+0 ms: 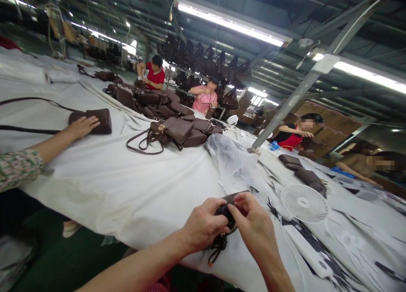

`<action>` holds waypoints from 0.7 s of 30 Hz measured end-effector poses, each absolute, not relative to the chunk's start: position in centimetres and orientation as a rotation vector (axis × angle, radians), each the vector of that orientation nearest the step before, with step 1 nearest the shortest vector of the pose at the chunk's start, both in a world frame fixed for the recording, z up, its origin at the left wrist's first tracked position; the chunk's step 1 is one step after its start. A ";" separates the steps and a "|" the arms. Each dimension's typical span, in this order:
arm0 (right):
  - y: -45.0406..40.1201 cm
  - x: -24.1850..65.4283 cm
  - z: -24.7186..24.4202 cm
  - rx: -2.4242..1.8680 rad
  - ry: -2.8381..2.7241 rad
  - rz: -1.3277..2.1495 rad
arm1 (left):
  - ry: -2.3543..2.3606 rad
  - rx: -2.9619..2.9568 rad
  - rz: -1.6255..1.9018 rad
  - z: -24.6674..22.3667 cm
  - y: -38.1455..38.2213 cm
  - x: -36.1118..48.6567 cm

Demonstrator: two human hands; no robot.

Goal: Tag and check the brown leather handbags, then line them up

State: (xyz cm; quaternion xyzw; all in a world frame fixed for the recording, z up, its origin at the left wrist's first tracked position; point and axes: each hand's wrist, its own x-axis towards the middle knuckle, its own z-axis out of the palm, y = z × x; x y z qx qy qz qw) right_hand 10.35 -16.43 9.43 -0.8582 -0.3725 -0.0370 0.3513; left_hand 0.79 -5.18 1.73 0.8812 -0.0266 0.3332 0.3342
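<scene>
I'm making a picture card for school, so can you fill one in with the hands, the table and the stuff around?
Left hand: gripping a dark item, partly hidden by fingers
Right hand: thumb and fingers on the same item
Hanging below: dark cords
Table: white cover
Further back: piled brown bags
To the right: white fan
To the left: another person's hand on a brown bag
</scene>
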 end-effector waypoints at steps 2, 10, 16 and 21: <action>-16.7 10.6 9.2 -2.134 -0.959 -0.058 | -0.035 2.339 0.889 1.6 -5.2 1.1; -16.6 9.9 8.5 -2.137 -0.995 -0.211 | -0.026 2.328 0.948 1.7 -5.1 1.9; -15.9 10.5 7.3 -1.640 -0.597 0.295 | -0.066 2.248 0.971 0.9 -4.7 2.3; -16.3 11.0 7.3 -1.508 -0.510 0.478 | -0.115 1.926 1.100 -0.3 -5.3 2.9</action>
